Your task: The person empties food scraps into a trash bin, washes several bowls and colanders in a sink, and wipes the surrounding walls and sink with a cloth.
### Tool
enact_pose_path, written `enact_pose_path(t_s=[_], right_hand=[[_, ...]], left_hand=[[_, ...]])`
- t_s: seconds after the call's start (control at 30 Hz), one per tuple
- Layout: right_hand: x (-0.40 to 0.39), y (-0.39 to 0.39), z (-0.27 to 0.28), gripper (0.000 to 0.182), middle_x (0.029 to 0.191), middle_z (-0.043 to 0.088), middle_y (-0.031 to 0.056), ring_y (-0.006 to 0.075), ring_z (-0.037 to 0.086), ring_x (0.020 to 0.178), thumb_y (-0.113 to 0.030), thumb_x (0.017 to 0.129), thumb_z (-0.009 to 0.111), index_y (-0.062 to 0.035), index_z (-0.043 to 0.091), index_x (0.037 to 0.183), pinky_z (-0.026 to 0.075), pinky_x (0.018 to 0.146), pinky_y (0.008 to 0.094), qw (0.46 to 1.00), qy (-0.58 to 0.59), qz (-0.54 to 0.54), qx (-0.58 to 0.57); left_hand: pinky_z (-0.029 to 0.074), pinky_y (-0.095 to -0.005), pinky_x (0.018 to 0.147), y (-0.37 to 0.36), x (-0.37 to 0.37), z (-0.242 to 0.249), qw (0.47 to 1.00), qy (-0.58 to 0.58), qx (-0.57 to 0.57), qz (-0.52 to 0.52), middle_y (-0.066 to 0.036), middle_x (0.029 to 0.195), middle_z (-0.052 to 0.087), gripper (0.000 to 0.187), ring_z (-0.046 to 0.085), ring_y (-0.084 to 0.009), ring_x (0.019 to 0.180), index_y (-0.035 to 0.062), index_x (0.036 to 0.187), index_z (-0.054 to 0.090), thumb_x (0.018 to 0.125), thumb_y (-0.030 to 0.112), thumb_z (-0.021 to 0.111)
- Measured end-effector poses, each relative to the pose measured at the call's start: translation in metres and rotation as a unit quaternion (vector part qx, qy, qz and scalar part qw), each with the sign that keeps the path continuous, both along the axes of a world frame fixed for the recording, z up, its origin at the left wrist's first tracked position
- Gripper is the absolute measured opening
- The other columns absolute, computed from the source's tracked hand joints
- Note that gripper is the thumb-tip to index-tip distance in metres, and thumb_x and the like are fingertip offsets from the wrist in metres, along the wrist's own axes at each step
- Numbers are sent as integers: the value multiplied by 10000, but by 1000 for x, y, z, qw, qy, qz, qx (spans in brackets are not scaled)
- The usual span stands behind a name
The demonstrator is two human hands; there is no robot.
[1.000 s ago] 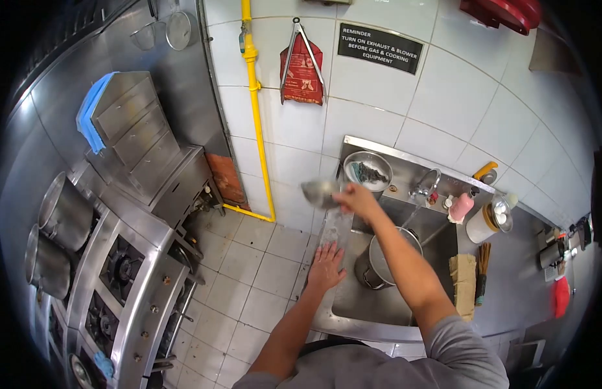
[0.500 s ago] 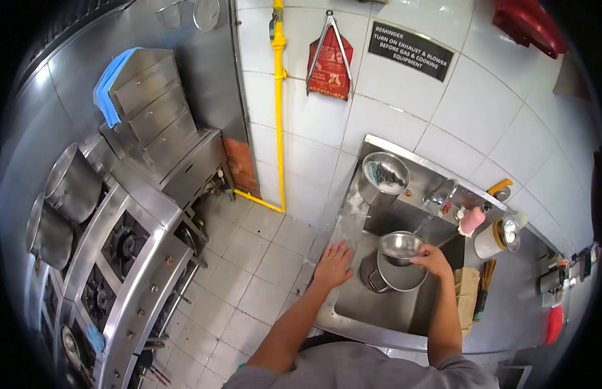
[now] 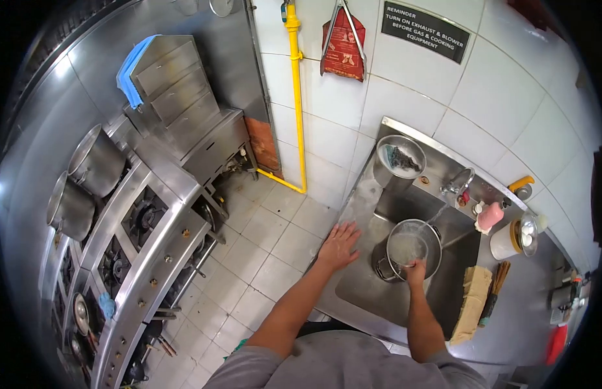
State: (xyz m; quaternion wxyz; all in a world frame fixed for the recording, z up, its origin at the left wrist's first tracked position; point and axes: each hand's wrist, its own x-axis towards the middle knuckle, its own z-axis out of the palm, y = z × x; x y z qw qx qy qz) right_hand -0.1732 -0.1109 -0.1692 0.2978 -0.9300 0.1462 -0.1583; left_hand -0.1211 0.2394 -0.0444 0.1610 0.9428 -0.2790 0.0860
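My right hand [image 3: 415, 270] grips a small metal bowl [image 3: 405, 247] and holds it under the stream from the tap [image 3: 458, 182], just above a larger steel pot [image 3: 411, 259] that stands in the sink [image 3: 365, 285]. My left hand [image 3: 338, 244] lies flat, fingers spread, on the sink's left rim. A second metal bowl [image 3: 401, 157] with something dark in it rests on the sink's back left corner.
A pink bottle [image 3: 489, 216], a white container [image 3: 516, 237], folded cloths [image 3: 472, 301] and a brush [image 3: 494, 292] sit on the counter at the right. A steel gas range [image 3: 139, 246] with two pots [image 3: 83, 178] stands left, across a tiled floor [image 3: 255, 240]. A yellow pipe [image 3: 297, 97] runs down the wall.
My right hand brought the small bowl from the sink's back left corner down over the pot and under the running water. The left hand stayed on the rim.
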Motion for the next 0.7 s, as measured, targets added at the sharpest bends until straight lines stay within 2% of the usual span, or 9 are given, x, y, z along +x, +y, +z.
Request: enact_pose_path(t_s=[0.03, 0.27, 0.33, 0.43, 0.47, 0.5, 0.6, 0.67, 0.7], right_hand=[[-4, 3, -18, 305, 824, 556, 122, 287, 560, 763, -101, 602, 834, -10, 587, 757, 460, 732, 383, 990, -13, -46, 134], [-57, 42, 51, 271, 829, 537, 100, 240, 559, 746, 2, 612, 796, -9, 572, 765, 459, 721, 349, 987, -139, -8, 74], [-68, 67, 80, 261, 829, 533, 92, 216, 558, 741, 24, 608, 791, -22, 583, 759, 460, 736, 346, 980, -96, 26, 173], [-69, 115, 133, 285, 864, 547, 78, 198, 562, 748, 32, 583, 804, -41, 592, 759, 469, 724, 339, 981, -95, 80, 150], [-67, 132, 141, 297, 874, 549, 71, 190, 564, 755, 38, 573, 809, -46, 595, 761, 471, 713, 332, 982, -90, 119, 119], [-63, 149, 143, 310, 890, 554, 67, 177, 556, 753, 28, 564, 824, -49, 600, 765, 471, 717, 318, 978, -47, 117, 164], [-36, 213, 147, 317, 882, 548, 50, 161, 544, 758, 5, 562, 841, -55, 607, 767, 461, 695, 290, 957, -28, 168, 234], [-7, 268, 167, 314, 852, 560, 58, 170, 545, 750, -48, 576, 860, -57, 605, 760, 457, 675, 296, 956, -13, 182, 231], [8, 291, 176, 322, 821, 571, 66, 179, 545, 743, -101, 590, 878, -59, 603, 752, 452, 656, 301, 952, 4, 199, 231]], left_hand=[[185, -475, 1166, 0, 2, 1, 1000, -2, 2, 6, -135, 1510, 317, 661, 264, -312, 1414, 88, 1416, 399, 877, 436, 559], [297, -474, 1113, 2, 5, -13, 997, -16, -70, -4, -150, 1427, 430, 432, 386, -318, 1336, 67, 1273, 531, 916, 311, 537], [347, -476, 1082, 6, 13, -24, 995, -32, -89, -9, -152, 1385, 480, 380, 444, -331, 1290, 58, 1232, 557, 927, 282, 528], [389, -448, 1046, 14, 22, -25, 934, 174, -312, 19, -123, 1342, 516, 289, 485, -290, 1253, 55, 1156, 591, 924, 222, 555], [411, -437, 1025, 20, 26, -11, 755, 338, -555, 85, -121, 1325, 520, 293, 499, -283, 1231, 47, 1173, 574, 922, 196, 566], [432, -426, 1005, 29, 29, 3, 485, 462, -729, 139, -119, 1308, 525, 302, 513, -276, 1209, 39, 1190, 556, 919, 169, 577], [471, -400, 958, 74, 49, -33, 435, 332, -835, 57, -108, 1195, 588, 310, 576, -265, 1093, 12, 1191, 527, 935, 187, 512], [457, -405, 977, 118, 75, -54, 458, 306, -833, 44, -115, 1203, 572, 330, 564, -281, 1086, 10, 1219, 498, 960, 214, 468], [427, -417, 1015, 144, 97, -69, 380, 340, -854, 105, -118, 1223, 560, 316, 544, -289, 1120, 20, 1189, 508, 957, 233, 474]])
